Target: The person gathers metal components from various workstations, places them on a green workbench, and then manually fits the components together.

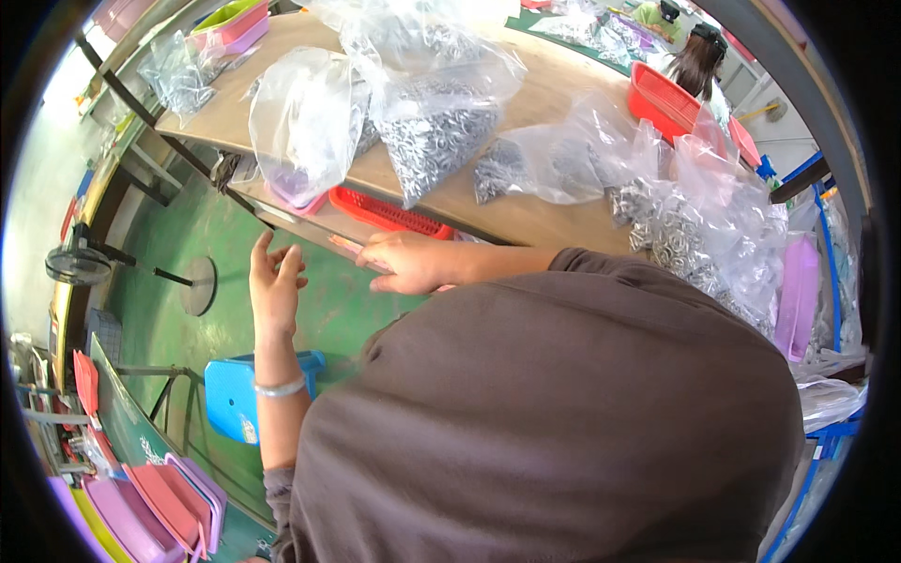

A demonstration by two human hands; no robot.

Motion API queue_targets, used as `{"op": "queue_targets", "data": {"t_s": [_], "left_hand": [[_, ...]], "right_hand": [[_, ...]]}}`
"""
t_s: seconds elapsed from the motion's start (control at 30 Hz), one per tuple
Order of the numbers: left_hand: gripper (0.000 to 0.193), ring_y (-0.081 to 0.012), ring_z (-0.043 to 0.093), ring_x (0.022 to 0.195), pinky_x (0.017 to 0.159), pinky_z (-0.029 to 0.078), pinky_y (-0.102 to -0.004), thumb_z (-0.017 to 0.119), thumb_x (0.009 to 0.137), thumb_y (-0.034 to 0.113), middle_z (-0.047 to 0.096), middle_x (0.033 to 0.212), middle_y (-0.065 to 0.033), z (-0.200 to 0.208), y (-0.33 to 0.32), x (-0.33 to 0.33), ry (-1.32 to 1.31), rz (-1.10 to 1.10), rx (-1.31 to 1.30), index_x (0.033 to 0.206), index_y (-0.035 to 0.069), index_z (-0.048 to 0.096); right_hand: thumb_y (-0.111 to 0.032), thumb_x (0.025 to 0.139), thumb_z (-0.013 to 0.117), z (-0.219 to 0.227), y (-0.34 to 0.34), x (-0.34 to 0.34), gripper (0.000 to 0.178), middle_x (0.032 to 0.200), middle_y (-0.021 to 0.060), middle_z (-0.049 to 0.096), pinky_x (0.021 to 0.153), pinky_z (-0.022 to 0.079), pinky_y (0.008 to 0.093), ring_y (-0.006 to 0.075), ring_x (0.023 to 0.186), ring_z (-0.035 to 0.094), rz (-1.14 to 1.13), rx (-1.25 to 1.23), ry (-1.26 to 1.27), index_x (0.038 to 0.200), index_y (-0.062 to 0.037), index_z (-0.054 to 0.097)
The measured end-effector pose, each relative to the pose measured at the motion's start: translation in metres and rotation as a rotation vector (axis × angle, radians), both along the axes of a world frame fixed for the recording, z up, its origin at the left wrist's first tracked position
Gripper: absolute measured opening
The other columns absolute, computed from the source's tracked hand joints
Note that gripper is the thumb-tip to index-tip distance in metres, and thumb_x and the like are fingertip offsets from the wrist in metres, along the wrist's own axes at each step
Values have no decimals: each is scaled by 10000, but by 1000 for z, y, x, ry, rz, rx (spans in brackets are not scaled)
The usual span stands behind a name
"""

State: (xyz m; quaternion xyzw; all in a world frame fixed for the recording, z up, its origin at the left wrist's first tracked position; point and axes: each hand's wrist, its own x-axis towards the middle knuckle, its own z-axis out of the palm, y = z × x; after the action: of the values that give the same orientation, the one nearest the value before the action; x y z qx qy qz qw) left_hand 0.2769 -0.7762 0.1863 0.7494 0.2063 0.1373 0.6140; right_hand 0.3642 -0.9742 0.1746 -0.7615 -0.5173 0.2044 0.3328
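Brown-clad torso fills most of my lower view, leaning in over the work. Ahead, a wooden bench with a lower shelf crosses the scene, above a green floor.

On the benchtop, biggest first: a heap of clear bags holding shiny metal pieces at the right; a tall clear bag of small grey metal parts near the middle; a flatter bag lying between. I judge the filling well advanced, since these all hold parts. What is left I can't settle: I make out no closed mouth for certain, and no part is being handled in plain sight.

Blue stool on the floor, behind the left forearm. Red basket on the lower shelf, just beyond the right hand. That arm reaches across from the right, back of the hand up, fingers bent toward the shelf edge; palm hidden, so I can't tell whether it grips anything or touches the edge.

Left hand: raised over the floor, forearm upright, fingers loosely curled and parted, nothing in them. Smallest: a pale bracelet on that wrist.
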Motion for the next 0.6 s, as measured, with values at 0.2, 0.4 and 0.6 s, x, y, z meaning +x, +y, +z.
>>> {"op": "queue_targets", "data": {"t_s": [0.2,0.4,0.6], "left_hand": [[550,-127,564,675,559,455,-222,579,822,237,570,873,-68,16,19,91,47,-163,-182,1247,-1,325],[299,-96,530,556,472,420,-191,592,815,248,553,701,-28,0,48,127,71,-155,41,979,10,517],[627,-125,548,567,488,425,-262,667,716,417,549,590,-77,-2,67,112,161,-443,417,1144,13,452]], "right_hand": [[-174,734,610,-7,14,32,417,1094,200,504,854,400,377,324,1021,496,-75,5,48,1087,23,506],[-187,739,607,-2,16,42,435,1110,203,483,866,392,380,331,1027,485,-86,-1,73,1101,26,494],[-198,749,608,11,16,43,445,1122,199,463,851,395,385,334,1022,481,-198,13,132,1118,18,483]]}}
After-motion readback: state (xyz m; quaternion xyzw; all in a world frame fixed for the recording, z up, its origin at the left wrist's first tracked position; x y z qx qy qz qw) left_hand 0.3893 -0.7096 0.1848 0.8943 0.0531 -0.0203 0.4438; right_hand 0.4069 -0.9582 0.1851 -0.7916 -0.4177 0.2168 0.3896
